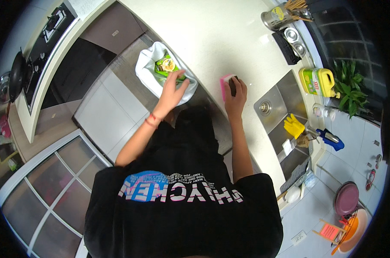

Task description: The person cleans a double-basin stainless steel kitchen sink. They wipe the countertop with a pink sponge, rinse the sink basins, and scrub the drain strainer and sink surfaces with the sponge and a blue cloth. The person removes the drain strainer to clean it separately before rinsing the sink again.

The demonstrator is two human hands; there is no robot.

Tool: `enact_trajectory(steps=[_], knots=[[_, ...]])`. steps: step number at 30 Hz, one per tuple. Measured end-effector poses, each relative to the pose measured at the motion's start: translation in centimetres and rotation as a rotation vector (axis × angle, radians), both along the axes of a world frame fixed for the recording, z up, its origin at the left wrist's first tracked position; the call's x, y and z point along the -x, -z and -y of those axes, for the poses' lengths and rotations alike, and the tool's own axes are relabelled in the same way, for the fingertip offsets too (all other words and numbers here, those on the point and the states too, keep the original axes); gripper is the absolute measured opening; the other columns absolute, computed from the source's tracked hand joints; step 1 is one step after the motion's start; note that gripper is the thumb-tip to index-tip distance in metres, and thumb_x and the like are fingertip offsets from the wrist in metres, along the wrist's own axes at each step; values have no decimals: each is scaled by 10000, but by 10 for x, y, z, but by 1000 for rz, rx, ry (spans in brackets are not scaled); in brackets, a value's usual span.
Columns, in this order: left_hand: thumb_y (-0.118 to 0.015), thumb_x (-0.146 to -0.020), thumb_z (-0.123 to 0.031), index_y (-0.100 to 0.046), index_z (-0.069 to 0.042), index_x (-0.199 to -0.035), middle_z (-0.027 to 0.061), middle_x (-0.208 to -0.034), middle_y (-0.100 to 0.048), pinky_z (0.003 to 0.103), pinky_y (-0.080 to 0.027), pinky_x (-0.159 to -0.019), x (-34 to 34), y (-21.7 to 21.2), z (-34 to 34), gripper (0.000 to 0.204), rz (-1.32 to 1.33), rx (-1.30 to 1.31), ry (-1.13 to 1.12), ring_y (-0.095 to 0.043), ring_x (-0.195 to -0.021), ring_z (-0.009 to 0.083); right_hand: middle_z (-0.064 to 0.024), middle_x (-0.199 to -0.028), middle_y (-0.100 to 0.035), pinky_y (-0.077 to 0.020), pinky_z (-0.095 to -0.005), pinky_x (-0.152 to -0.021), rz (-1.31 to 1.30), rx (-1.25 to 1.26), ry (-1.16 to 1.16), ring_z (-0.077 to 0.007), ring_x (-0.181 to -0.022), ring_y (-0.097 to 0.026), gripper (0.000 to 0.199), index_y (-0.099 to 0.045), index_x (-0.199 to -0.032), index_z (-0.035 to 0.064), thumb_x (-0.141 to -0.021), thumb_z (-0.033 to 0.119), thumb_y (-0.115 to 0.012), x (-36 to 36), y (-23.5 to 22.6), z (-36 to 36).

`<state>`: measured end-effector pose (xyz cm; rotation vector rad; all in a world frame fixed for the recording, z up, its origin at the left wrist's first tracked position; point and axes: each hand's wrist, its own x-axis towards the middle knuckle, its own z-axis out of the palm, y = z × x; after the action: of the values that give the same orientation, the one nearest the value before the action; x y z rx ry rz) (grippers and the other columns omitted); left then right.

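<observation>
A bin lined with a white bag (146,69) stands below the counter's edge, with a green printed packet (165,64) inside it. My left hand (174,88) is over the bag's mouth, fingers apart above the packet. Whether a fingertip touches the packet, I cannot tell. On the pale counter, my right hand (236,95) has its fingers closed around a pink and white sponge (223,87). Something dark shows between those fingers; its kind is unclear.
Right of the counter is a steel sink (277,112) with a yellow glove (294,125) in it. A yellow jug (317,81), a utensil holder (275,18) and a plant (352,88) line the back. A gas hob (36,64) stands far left.
</observation>
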<state>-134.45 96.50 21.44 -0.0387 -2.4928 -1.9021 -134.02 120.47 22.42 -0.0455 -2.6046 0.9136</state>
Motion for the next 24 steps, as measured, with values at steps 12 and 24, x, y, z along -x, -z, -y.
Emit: enact_trajectory(steps=[12, 24], knots=[[-551, -899, -328, -561, -109, -1248, 164, -1340, -486, 517, -288, -1084, 181, 48, -16, 412, -416, 640, 177, -382, -1313, 358, -137, -1180, -545, -433, -443, -826, 8, -285, -181, -339, -982, -532, 373, -642, -1084, 139, -743, 209, -777, 1, 18, 18], [-599, -860, -443, -575, -158, -1264, 105, -1371, -459, 512, -220, -1118, 182, 49, -32, 495, -288, 829, 180, -342, -1358, 300, -143, -1122, -552, -458, -451, -834, -103, -368, 62, -337, -986, -518, 233, -683, -948, 135, -820, 326, -722, 167, 64, -27]])
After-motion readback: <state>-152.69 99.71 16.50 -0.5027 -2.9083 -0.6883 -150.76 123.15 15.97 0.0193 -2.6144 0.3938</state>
